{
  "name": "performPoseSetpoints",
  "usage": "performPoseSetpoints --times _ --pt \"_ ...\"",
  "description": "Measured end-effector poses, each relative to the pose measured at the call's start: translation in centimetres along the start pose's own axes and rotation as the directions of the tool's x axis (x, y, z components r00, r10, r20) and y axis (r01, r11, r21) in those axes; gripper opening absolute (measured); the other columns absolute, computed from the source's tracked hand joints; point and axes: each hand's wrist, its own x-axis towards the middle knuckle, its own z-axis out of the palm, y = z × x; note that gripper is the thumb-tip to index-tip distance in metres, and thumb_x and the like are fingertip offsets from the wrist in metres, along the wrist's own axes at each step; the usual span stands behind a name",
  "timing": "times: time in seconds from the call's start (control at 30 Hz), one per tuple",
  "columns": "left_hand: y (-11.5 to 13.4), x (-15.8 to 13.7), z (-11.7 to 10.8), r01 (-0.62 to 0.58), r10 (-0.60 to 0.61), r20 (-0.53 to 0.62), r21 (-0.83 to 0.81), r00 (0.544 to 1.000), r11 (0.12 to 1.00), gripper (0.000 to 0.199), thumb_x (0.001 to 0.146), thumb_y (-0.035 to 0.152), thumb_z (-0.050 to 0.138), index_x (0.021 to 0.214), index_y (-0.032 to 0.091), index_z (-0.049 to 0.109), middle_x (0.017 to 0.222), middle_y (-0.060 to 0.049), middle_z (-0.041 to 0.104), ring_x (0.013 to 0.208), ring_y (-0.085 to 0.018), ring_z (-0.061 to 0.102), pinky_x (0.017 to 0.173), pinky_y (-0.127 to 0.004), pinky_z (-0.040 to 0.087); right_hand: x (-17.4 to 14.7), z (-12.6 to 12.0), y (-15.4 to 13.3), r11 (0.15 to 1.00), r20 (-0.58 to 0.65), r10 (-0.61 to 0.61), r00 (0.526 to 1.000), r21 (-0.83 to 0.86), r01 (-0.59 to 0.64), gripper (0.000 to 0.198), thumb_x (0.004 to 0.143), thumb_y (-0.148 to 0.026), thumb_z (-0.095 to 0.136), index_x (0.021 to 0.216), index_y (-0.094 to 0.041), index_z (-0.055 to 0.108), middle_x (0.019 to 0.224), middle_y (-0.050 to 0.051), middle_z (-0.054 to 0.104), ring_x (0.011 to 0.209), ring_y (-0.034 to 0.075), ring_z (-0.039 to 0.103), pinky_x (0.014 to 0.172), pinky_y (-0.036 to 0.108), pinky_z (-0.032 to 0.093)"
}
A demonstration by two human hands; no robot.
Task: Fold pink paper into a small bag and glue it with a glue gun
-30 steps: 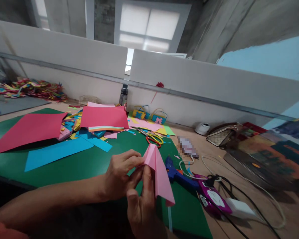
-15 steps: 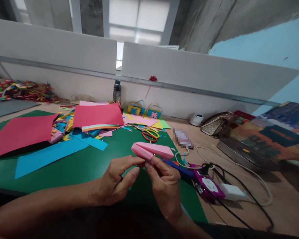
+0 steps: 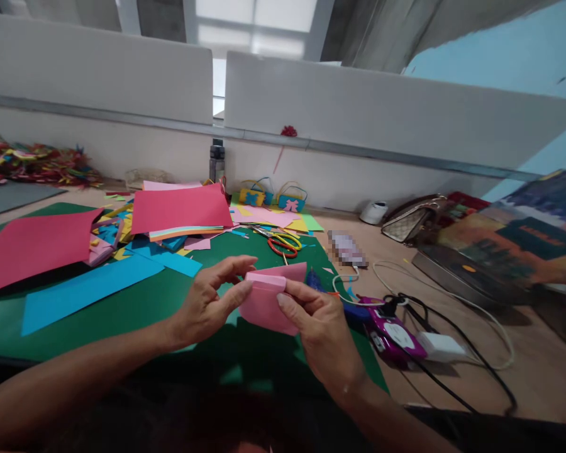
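A folded pink paper piece [image 3: 268, 305] is held up over the green mat [image 3: 188, 333], its flat face toward me and a flap standing behind. My right hand [image 3: 323, 321] pinches its right side between thumb and fingers. At its upper left corner my left hand [image 3: 212, 302] has the thumb against the edge, with the fingers curled behind. Just beyond the paper lie scissors with red and yellow handles [image 3: 283, 244]. A dark blue tool [image 3: 356, 313], probably a glue gun, is partly hidden behind my right hand.
Red sheets [image 3: 182, 209], blue strips [image 3: 92, 289] and paper scraps cover the left side. Small paper bags [image 3: 291, 200] stand at the back. To the right are a phone [image 3: 346, 248], a purple power strip [image 3: 393, 336] with cables, and a handbag [image 3: 414, 220].
The pink paper has been turned, so its broad folded face now shows toward me. My left hand has moved up to its corner, and the camera view has tilted slightly downward.
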Motion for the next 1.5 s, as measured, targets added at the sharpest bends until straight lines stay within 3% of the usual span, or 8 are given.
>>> performPoseSetpoints --times 0.23,0.53,1.0,1.1,1.23,1.5 --pt "0.2 -0.3 0.2 0.049 -0.049 -0.013 0.001 0.999 0.999 0.026 0.084 0.028 0.054 0.107 0.018 0.059 0.095 -0.004 0.064 0.08 -0.012 0.057 0.072 -0.022 0.047 -0.6 -0.1 -1.1 0.997 0.035 0.075 0.997 -0.029 -0.074 0.037 0.07 -0.026 0.066 0.106 -0.019 0.066 0.084 0.004 0.07 0.075 0.017 0.063 0.071 0.03 0.05" --pt "0.1 -0.4 0.4 -0.019 0.022 -0.019 0.121 1.0 0.992 0.025 0.085 0.026 0.052 0.107 0.017 0.061 0.095 -0.003 0.067 0.078 -0.011 0.058 0.069 -0.02 0.048 0.1 -0.7 -0.9 0.979 0.021 0.168 0.985 -0.117 -0.165 0.016 0.066 -0.028 0.067 0.074 -0.014 0.066 0.066 0.0 0.06 0.058 0.009 0.048 0.053 0.022 0.039" --pt "0.0 -0.6 0.6 0.019 -0.018 0.053 -0.008 0.998 1.0 0.033 0.081 0.024 0.058 0.113 0.016 0.056 0.102 -0.006 0.065 0.087 -0.013 0.06 0.078 -0.022 0.049 0.2 -0.5 -1.1 0.977 0.015 0.174 0.985 -0.131 -0.171 0.015 0.065 -0.029 0.067 0.065 -0.015 0.061 0.062 -0.002 0.056 0.056 0.008 0.043 0.051 0.022 0.033" --pt "0.0 -0.5 0.6 0.06 -0.055 0.059 -0.082 0.997 0.995 0.032 0.08 0.023 0.06 0.111 0.015 0.057 0.1 -0.006 0.066 0.086 -0.013 0.061 0.077 -0.021 0.05 0.2 -0.5 -1.3 0.978 0.044 0.19 0.981 -0.092 -0.185 0.014 0.064 -0.028 0.068 0.069 -0.015 0.065 0.062 -0.002 0.057 0.056 0.008 0.044 0.051 0.022 0.033" --pt "0.0 -0.4 0.6 0.105 -0.089 0.092 -0.186 0.992 0.977 0.034 0.079 0.023 0.062 0.111 0.015 0.056 0.101 -0.006 0.067 0.089 -0.013 0.062 0.078 -0.02 0.051 0.1 -0.7 -1.3 0.975 0.181 0.221 0.958 -0.02 -0.221 0.026 0.064 -0.028 0.069 0.087 -0.018 0.07 0.072 0.0 0.062 0.066 0.011 0.051 0.058 0.024 0.037" --pt "0.4 -0.3 0.5 0.08 -0.063 0.097 -0.179 0.993 0.981 0.028 0.076 0.018 0.063 0.104 0.015 0.062 0.101 -0.006 0.068 0.09 -0.015 0.064 0.08 -0.024 0.052 -0.1 -1.3 -0.3 0.956 0.287 0.247 0.925 0.082 -0.281 0.04 0.061 -0.034 0.074 0.097 -0.019 0.069 0.079 0.001 0.062 0.069 0.011 0.049 0.061 0.023 0.036"
